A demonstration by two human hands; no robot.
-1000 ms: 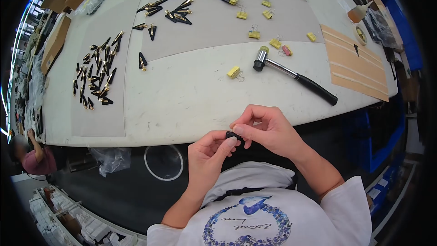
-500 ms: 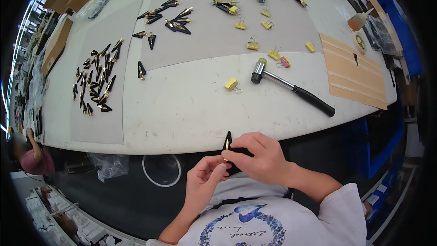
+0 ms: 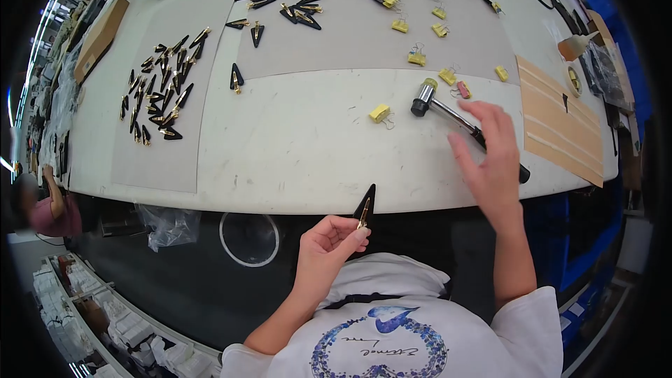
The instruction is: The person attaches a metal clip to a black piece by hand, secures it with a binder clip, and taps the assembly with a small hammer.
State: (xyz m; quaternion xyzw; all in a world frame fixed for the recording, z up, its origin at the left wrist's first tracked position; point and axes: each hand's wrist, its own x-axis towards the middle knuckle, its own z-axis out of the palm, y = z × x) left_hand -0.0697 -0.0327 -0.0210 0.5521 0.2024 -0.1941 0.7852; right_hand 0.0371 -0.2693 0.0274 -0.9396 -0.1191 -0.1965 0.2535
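Note:
My left hand pinches a black triangular hair clip by its gold metal end, its dark tip pointing up over the table's front edge. My right hand is open, thumb and fingers apart, above the handle of a mallet. Whether it touches the handle I cannot tell. The mallet lies on the white table with its black and yellow-green head to the upper left. A yellow binder clip sits left of the mallet head, and a pink binder clip lies just beyond my right fingers.
Several black and gold hair clips lie grouped on the left grey sheet. More binder clips are scattered at the back. At right are a tan board, a tape roll and a bottle. Another person stands far left.
My right hand has left the hair clip and moved right and forward to the mallet, opening its fingers. My left hand still holds the hair clip. The view has shifted slightly.

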